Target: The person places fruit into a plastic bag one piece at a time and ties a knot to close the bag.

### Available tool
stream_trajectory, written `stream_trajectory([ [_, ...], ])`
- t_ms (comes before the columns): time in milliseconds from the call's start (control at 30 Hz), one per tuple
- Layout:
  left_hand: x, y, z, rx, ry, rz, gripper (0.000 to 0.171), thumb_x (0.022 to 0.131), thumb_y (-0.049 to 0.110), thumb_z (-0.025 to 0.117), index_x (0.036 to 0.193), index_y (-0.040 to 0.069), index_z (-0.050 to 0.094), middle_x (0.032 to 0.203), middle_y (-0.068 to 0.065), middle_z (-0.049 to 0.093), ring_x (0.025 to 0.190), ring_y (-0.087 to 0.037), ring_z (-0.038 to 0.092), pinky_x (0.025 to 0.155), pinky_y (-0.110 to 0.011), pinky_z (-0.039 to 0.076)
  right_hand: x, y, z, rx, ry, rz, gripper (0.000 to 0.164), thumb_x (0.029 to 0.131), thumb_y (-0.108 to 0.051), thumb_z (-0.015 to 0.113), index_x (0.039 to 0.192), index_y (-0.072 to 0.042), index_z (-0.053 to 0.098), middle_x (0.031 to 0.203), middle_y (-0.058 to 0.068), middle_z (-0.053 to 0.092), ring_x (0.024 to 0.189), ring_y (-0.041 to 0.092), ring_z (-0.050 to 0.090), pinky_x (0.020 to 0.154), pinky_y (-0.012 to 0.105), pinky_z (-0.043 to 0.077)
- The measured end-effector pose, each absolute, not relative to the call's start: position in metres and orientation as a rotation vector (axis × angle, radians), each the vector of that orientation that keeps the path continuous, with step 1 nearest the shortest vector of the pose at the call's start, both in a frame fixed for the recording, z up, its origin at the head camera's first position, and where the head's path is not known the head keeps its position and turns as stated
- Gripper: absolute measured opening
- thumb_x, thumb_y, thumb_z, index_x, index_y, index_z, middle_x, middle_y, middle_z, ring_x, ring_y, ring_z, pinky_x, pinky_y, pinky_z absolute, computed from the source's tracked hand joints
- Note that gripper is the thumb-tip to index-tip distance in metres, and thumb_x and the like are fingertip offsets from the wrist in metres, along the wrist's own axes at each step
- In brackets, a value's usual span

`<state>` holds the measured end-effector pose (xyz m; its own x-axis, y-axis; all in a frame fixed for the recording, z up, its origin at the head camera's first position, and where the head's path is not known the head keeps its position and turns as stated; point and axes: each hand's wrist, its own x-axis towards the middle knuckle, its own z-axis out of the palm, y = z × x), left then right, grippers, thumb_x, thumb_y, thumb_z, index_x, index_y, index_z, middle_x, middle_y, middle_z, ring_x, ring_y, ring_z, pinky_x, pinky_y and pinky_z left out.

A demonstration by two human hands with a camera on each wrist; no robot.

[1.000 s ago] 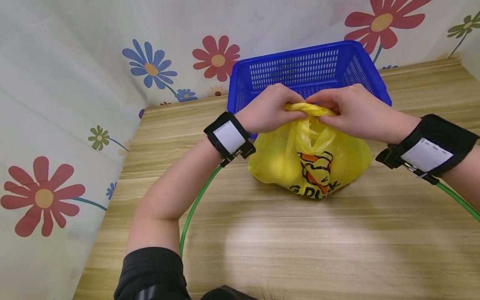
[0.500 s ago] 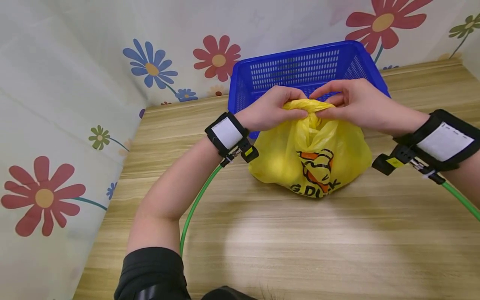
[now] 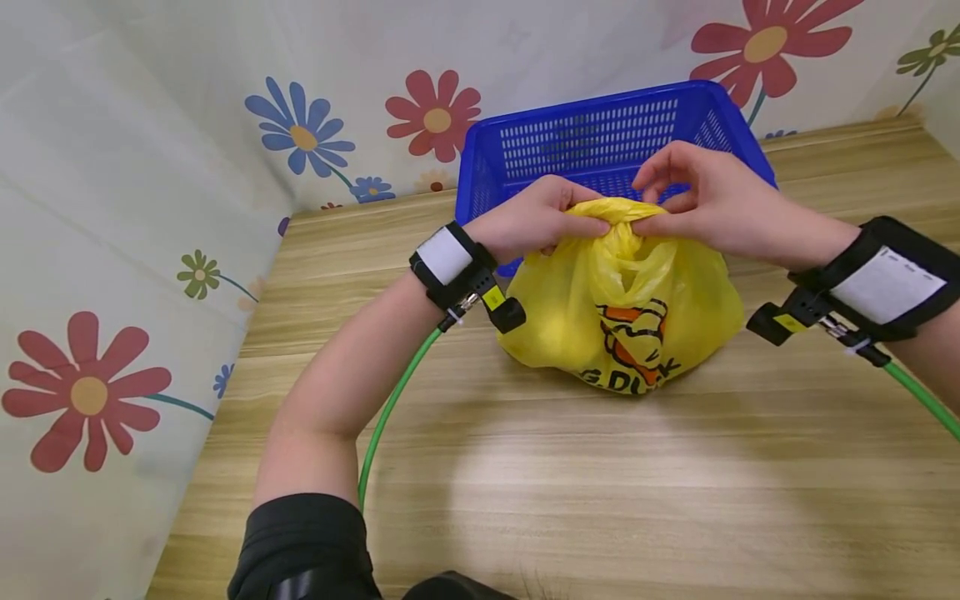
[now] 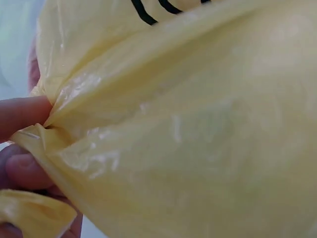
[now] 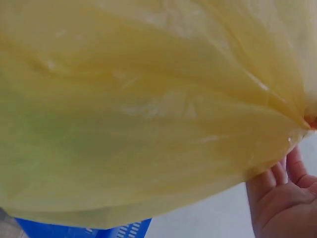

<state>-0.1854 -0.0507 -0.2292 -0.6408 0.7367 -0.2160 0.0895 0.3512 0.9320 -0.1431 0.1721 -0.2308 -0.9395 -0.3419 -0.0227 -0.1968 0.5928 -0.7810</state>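
A filled yellow plastic bag (image 3: 551, 317) with a cartoon duck print rests on the wood-grain table, its top gathered into a twist. My left hand (image 3: 543, 218) pinches the twisted top from the left, thumb in front. From the right, my right hand (image 3: 712, 200) holds the twist with its thumb against the front, while its index finger arches up, apart from the plastic. In the left wrist view, fingertips (image 4: 25, 116) grip the creased plastic (image 4: 163, 124). Taut yellow film (image 5: 148, 109) fills most of the right wrist view; greenish contents show faintly through it.
Right behind the bag stands a blue slatted plastic basket (image 3: 592, 117), partly hidden by the hands. A flower-printed curtain (image 3: 180, 125) borders the wooden table (image 3: 525, 483) at the back and left. Green cables (image 3: 390, 412) run from both wrist cameras.
My right hand has shifted slightly up, its index finger lifting away from the twist. The left hand has turned a little, still gripping the bag's top. The bag's body has stayed in place.
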Motion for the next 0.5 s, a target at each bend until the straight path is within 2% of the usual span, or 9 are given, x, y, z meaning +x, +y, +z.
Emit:
stream_trajectory([
  [133, -0.185, -0.052, -0.232, 0.641, 1.909, 1.387, 0.015, 0.098, 0.011, 0.058, 0.102, -0.001, 0.066, 0.076, -0.007, 0.06, 0.051, -0.016, 0.042, 0.045, -0.022, 0.029, -0.142, 0.175, -0.233, -0.504, 2.733, -1.202, 0.04, 0.088, -0.016, 0.074, 0.119, -0.004, 0.052, 0.111, 0.012, 0.056, 0.09, 0.016, 0.061, 0.069, 0.009, 0.046],
  [267, -0.184, -0.052, -0.234, 0.613, 1.892, 1.422, 0.017, 0.098, 0.011, 0.058, 0.106, -0.002, 0.066, 0.076, -0.008, 0.062, 0.052, -0.017, 0.046, 0.044, -0.022, 0.03, -0.137, 0.179, -0.23, -0.625, 2.823, -1.147, 0.037, 0.089, -0.018, 0.073, 0.119, -0.004, 0.055, 0.113, 0.011, 0.059, 0.096, 0.008, 0.054, 0.076, 0.008, 0.042],
  [400, -0.185, -0.051, -0.235, 0.603, 1.896, 1.44, 0.019, 0.098, 0.011, 0.058, 0.11, -0.003, 0.065, 0.077, -0.008, 0.063, 0.052, -0.016, 0.047, 0.044, -0.022, 0.03, -0.129, 0.184, -0.221, -0.822, 3.008, -1.045, 0.031, 0.086, -0.01, 0.075, 0.112, -0.004, 0.06, 0.105, 0.007, 0.061, 0.091, 0.002, 0.049, 0.075, 0.01, 0.038],
  [500, -0.186, -0.051, -0.235, 0.585, 1.903, 1.449, 0.019, 0.098, 0.011, 0.057, 0.109, -0.003, 0.064, 0.077, -0.008, 0.062, 0.052, -0.015, 0.046, 0.044, -0.021, 0.029, -0.123, 0.184, -0.215, -0.998, 3.109, -0.944, 0.025, 0.08, -0.008, 0.08, 0.099, -0.006, 0.065, 0.091, 0.002, 0.061, 0.081, 0.006, 0.047, 0.067, 0.013, 0.036],
])
